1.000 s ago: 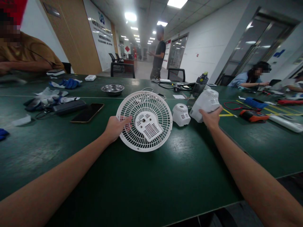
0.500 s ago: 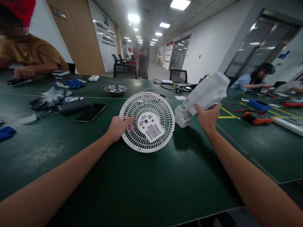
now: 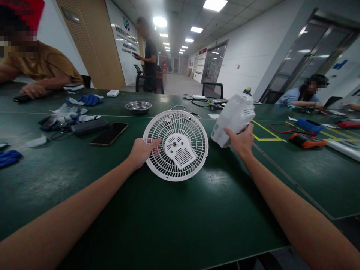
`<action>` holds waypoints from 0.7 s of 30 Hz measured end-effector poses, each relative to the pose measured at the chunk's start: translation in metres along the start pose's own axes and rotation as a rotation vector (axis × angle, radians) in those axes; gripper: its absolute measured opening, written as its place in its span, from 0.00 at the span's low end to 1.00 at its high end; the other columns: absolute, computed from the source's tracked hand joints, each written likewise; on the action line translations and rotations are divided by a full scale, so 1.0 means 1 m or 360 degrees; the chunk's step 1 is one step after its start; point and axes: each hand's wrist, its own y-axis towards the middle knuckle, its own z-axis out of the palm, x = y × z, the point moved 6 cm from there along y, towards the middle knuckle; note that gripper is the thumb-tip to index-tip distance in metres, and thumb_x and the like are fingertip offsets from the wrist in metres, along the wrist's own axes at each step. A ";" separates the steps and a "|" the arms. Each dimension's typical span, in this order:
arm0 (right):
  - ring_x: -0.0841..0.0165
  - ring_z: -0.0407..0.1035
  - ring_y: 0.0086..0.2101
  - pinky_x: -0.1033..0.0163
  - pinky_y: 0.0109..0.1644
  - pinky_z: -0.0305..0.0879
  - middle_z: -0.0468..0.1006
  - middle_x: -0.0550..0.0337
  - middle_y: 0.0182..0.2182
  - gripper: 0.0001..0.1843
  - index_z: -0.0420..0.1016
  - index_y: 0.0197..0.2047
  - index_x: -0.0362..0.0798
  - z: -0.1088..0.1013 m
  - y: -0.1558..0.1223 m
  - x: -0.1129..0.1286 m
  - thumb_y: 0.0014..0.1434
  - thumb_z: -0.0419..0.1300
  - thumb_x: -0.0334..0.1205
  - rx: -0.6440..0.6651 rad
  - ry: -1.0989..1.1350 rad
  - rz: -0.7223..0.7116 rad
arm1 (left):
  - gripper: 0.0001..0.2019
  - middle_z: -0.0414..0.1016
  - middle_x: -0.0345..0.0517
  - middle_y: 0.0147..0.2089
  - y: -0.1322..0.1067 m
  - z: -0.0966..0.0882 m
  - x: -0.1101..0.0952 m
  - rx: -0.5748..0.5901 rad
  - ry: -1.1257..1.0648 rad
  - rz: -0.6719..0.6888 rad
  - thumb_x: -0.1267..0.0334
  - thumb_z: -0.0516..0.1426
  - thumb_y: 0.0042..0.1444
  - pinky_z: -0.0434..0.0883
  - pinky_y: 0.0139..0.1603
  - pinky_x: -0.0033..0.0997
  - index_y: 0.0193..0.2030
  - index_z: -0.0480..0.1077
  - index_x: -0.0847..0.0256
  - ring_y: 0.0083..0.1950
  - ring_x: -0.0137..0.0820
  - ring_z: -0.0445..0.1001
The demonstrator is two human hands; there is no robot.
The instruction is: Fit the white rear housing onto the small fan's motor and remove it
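Left hand: the left hand [image 3: 142,153] pinches the left rim of the guard [image 3: 180,155], thumb in front, fingers behind the bars.
Right hand: the right hand [image 3: 241,139] is clasped round the housing [image 3: 234,114], thumb on its near side.
Guard: white, round, tilted with its hub toward the wearer, midway between the worktop's [image 3: 157,221] near and far edges; whether its lower rim touches is unclear.
Housing: white, vented, just right of the guard, its top leaning right; it hides what is directly behind.
Behind the guard: a pale cord [image 3: 179,106] loops out, partly covered by it.
Toward the far edge: the bowl [image 3: 138,107], left of the cord; the power strip [image 3: 199,97] and black cables right of it.
Left part: the phone [image 3: 109,134] nearest the left hand, then the dark case [image 3: 89,127], grey gloves [image 3: 63,117] beside it; blue gloves [image 3: 86,99] and a white box [image 3: 113,93] nearer the far edge.
Right part: yellow tape [image 3: 268,140], the orange meter [image 3: 308,141], the blue pouch [image 3: 309,125].
Far-left corner: a co-worker's hand [image 3: 33,90] beside a black object [image 3: 21,98].
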 end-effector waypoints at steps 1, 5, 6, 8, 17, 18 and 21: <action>0.49 0.75 0.46 0.45 0.52 0.69 0.79 0.45 0.48 0.44 0.63 0.56 0.48 -0.007 0.007 -0.007 0.42 0.72 0.61 -0.0054 -0.0010 0.0015 | 0.13 0.82 0.52 0.33 0.000 0.000 0.001 0.0006 0.0006 -0.0012 0.57 0.69 0.54 0.80 0.29 0.38 0.38 0.78 0.65 0.29 0.37 0.80; 0.48 0.75 0.46 0.45 0.52 0.68 0.79 0.45 0.48 0.44 0.63 0.56 0.49 -0.033 0.034 -0.040 0.41 0.73 0.59 -0.0194 -0.0088 0.0079 | 0.13 0.82 0.52 0.34 -0.001 0.001 -0.002 0.0037 0.0030 -0.0019 0.57 0.68 0.55 0.79 0.29 0.36 0.38 0.78 0.66 0.29 0.36 0.80; 0.47 0.75 0.47 0.45 0.52 0.68 0.79 0.43 0.49 0.44 0.63 0.56 0.49 -0.037 0.039 -0.049 0.41 0.73 0.58 -0.0216 -0.0105 0.0101 | 0.13 0.82 0.52 0.33 -0.002 0.001 -0.003 0.0031 0.0027 -0.0018 0.57 0.68 0.55 0.79 0.29 0.36 0.38 0.78 0.66 0.29 0.36 0.80; 0.45 0.74 0.49 0.45 0.54 0.67 0.78 0.41 0.52 0.45 0.62 0.58 0.50 -0.041 0.045 -0.065 0.41 0.74 0.57 -0.0209 -0.0139 0.0155 | 0.13 0.82 0.51 0.33 -0.003 0.001 -0.004 0.0019 0.0017 -0.0017 0.57 0.68 0.55 0.79 0.29 0.36 0.38 0.78 0.66 0.29 0.36 0.80; 0.51 0.73 0.52 0.49 0.56 0.66 0.76 0.43 0.55 0.41 0.62 0.61 0.48 -0.037 0.053 -0.082 0.49 0.70 0.55 -0.0149 0.0102 0.0189 | 0.12 0.82 0.52 0.33 -0.004 0.001 -0.004 0.0006 0.0001 -0.0028 0.58 0.68 0.54 0.80 0.30 0.37 0.38 0.78 0.66 0.30 0.37 0.81; 0.53 0.73 0.52 0.50 0.56 0.66 0.77 0.43 0.55 0.40 0.63 0.61 0.48 -0.039 0.053 -0.081 0.50 0.69 0.56 -0.0197 0.0123 0.0156 | 0.12 0.82 0.52 0.33 -0.004 0.001 -0.004 0.0004 0.0006 -0.0037 0.59 0.68 0.55 0.80 0.30 0.37 0.38 0.78 0.66 0.30 0.37 0.81; 0.55 0.74 0.50 0.51 0.54 0.67 0.78 0.44 0.53 0.37 0.67 0.58 0.46 -0.044 0.055 -0.078 0.50 0.69 0.56 -0.0326 0.0204 0.0067 | 0.11 0.82 0.52 0.33 -0.004 0.001 -0.004 0.0008 0.0007 -0.0059 0.59 0.68 0.55 0.80 0.31 0.37 0.38 0.78 0.65 0.30 0.37 0.81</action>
